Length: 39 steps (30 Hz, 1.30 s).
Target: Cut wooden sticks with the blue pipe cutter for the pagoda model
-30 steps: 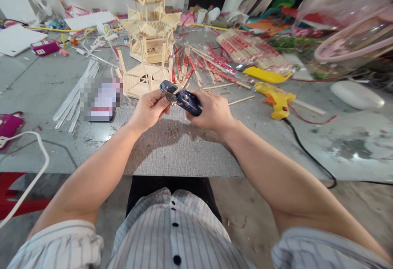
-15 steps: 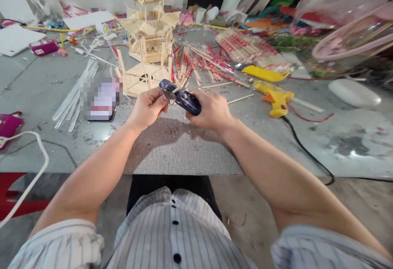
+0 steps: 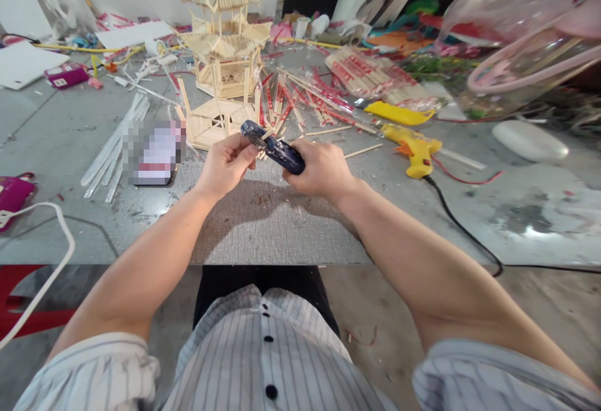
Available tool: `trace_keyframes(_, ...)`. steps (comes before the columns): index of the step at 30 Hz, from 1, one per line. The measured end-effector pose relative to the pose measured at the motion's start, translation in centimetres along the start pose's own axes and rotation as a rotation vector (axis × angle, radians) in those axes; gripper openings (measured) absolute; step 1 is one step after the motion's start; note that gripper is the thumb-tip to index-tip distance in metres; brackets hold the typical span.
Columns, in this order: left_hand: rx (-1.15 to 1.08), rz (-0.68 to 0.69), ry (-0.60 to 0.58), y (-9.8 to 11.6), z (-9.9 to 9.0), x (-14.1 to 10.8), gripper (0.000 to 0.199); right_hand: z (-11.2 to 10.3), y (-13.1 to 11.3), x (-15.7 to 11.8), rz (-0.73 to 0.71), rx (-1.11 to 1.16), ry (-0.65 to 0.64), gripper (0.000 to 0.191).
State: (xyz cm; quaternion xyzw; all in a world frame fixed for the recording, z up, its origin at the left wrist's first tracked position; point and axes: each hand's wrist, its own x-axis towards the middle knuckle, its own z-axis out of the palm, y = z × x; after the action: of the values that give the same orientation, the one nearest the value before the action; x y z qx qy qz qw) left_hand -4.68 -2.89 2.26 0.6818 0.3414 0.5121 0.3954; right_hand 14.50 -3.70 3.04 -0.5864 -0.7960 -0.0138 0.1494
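My right hand (image 3: 322, 167) is wrapped round the handles of a dark blue hand cutter (image 3: 280, 149) with worn, whitish marks. Its head points up and left, towards my other hand. My left hand (image 3: 230, 164) is closed in a pinch at the cutter's jaws, on a thin wooden stick (image 3: 267, 134) whose pale end pokes out over the tool. Most of the stick is hidden by fingers and cutter. Just behind the hands stands a small hexagonal stick frame (image 3: 206, 124) with upright posts. Loose wooden sticks (image 3: 364, 151) lie near my right hand.
A tiered stick pagoda (image 3: 228, 45) stands behind. Left are a phone (image 3: 157, 154) and clear glue sticks (image 3: 115, 148). To the right lie a yellow glue gun (image 3: 413, 148) with a black cord, a yellow-handled knife (image 3: 399, 112), a white mouse-shaped object (image 3: 530, 140) and wrapped chopsticks (image 3: 361, 73).
The view has shifted slightly, so things on the right sit a little further left. Both hands keep their hold, with the cutter in nearly the same pose.
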Motion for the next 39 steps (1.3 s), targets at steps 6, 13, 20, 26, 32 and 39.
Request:
trace_keyframes(6, 0.086, 0.02, -0.001, -0.2, -0.1, -0.1, 0.045, 0.5, 0.3, 0.1, -0.026, 0.099, 0.028, 0.053)
trace_keyframes(13, 0.035, -0.019, -0.056, 0.0, -0.2, -0.1, 0.045, 1.1, 0.9, 0.4, -0.099, 0.21, 0.049, 0.062)
trace_keyframes(20, -0.203, -0.156, -0.136, -0.6, -0.4, 0.2, 0.04, 1.1, 1.1, 0.4, -0.099, 0.22, 0.033, 0.065)
trace_keyframes(26, -0.353, -0.243, -0.167, -0.4, -0.3, 0.2, 0.038, 1.1, 1.1, 0.4, -0.117, 0.23, 0.035, 0.064)
trace_keyframes(32, -0.378, -0.269, -0.235, -0.2, -0.4, 0.1, 0.039, 1.0, 1.1, 0.4, -0.15, 0.223, 0.05, 0.061)
trace_keyframes(39, 0.288, 0.177, 0.021, -0.6, -0.4, 0.1, 0.036, 1.0, 1.2, 0.4, -0.123, 0.203, 0.039, 0.063)
